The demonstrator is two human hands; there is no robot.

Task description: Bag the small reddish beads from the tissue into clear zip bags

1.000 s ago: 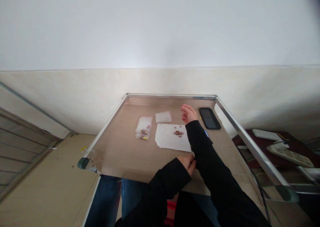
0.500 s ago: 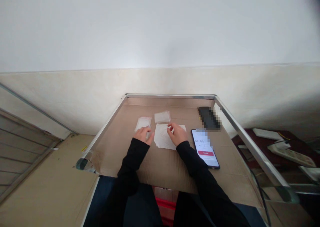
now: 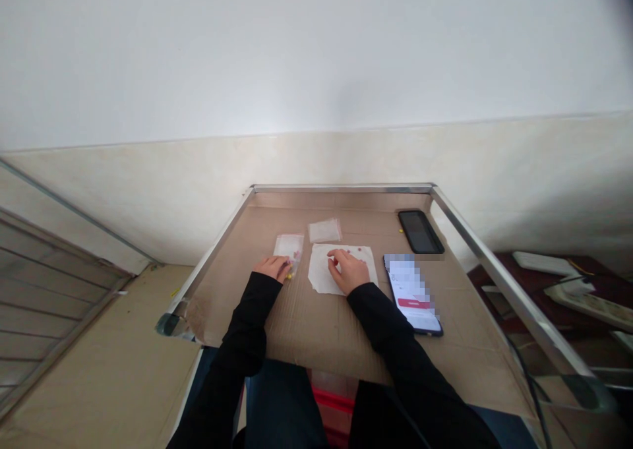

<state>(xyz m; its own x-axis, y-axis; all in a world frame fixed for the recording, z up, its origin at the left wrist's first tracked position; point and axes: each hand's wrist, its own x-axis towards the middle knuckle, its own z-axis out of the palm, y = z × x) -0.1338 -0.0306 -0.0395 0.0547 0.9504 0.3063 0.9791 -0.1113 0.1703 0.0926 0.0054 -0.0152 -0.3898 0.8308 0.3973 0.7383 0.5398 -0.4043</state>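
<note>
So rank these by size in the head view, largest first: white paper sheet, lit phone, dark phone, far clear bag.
1. White paper sheet and lit phone: too alike to rank.
2. Dark phone.
3. Far clear bag.

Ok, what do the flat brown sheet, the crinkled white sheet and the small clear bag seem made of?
The flat brown sheet looks like matte corrugated cardboard, given its creases. The crinkled white sheet seems matte paper or tissue, wrinkled at its edges. The small clear bag looks like thin glossy plastic, see-through and shiny.
</note>
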